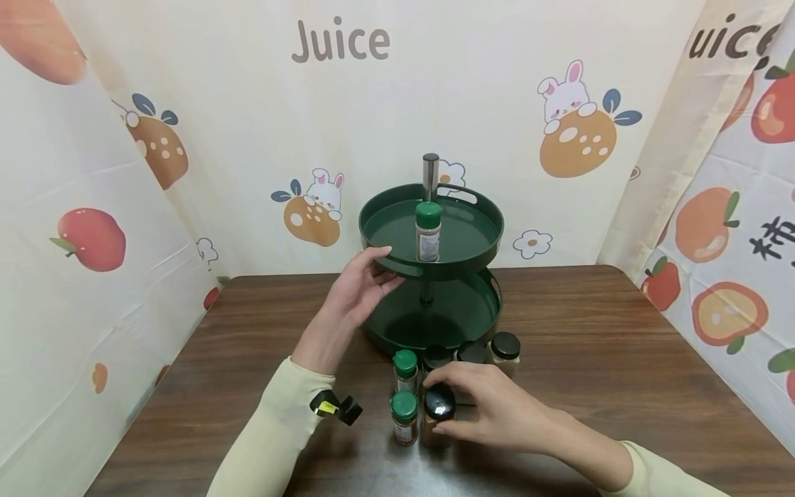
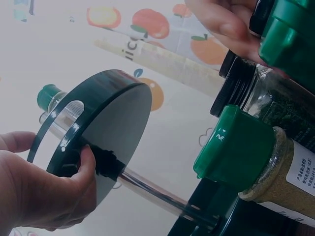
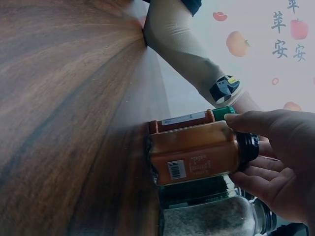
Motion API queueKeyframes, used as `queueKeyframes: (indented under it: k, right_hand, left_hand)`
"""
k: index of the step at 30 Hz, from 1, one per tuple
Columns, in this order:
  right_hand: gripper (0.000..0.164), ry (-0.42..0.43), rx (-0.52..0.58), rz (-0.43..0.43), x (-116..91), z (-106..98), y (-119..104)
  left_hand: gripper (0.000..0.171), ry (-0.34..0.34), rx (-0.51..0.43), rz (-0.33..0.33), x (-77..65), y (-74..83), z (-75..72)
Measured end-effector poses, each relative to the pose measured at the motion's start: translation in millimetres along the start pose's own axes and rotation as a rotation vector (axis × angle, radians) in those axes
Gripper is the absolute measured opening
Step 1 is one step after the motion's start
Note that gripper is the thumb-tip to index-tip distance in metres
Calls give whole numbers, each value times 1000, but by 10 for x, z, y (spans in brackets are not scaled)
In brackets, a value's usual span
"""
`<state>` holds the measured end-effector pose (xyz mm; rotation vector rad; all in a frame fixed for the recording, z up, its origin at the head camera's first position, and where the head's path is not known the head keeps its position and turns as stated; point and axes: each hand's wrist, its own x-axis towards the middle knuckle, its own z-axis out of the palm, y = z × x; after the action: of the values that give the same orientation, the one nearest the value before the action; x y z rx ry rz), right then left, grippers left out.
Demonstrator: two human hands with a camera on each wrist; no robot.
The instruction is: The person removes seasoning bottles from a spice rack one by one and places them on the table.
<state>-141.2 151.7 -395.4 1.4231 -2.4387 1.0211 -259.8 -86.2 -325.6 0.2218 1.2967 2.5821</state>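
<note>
My left hand [image 1: 352, 293] grips the rim of the upper tray [image 1: 472, 262] of a dark green two-tier rack, thumb over the edge and fingers beneath. One green-capped spice bottle [image 1: 428, 238] stands upright on that tray. My right hand [image 1: 499, 414] holds a black-lidded spice jar [image 3: 197, 155] near its lid, thumb on one side and fingers on the other. Orange-brown powder fills this jar, which stands on the table. Left of it are two green-capped bottles, a nearer one [image 1: 404, 417] and a farther one [image 1: 406, 373].
Behind the right hand stand several more black-lidded jars, including one at the right [image 1: 505, 351], close in front of the lower tray [image 1: 435, 324]. A metal post [image 1: 430, 176] rises through the rack. Printed curtains [image 1: 248, 138] border the wooden table [image 1: 590, 345].
</note>
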Motion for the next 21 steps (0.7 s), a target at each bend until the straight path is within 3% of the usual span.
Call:
queueKeyframes:
  k: [8,14,21]
  right_hand:
    - [49,22,63,28,4,-131,-109]
    - [52,137,-37,-53,57,-363,-291]
    - [54,266,-132,-71,78,-632,-445]
  left_hand:
    - [55,7,-6,2,-9,4,5]
    - [54,4,-11,2,-8,4,6]
    - [56,4,-9,-2,-4,-5,3]
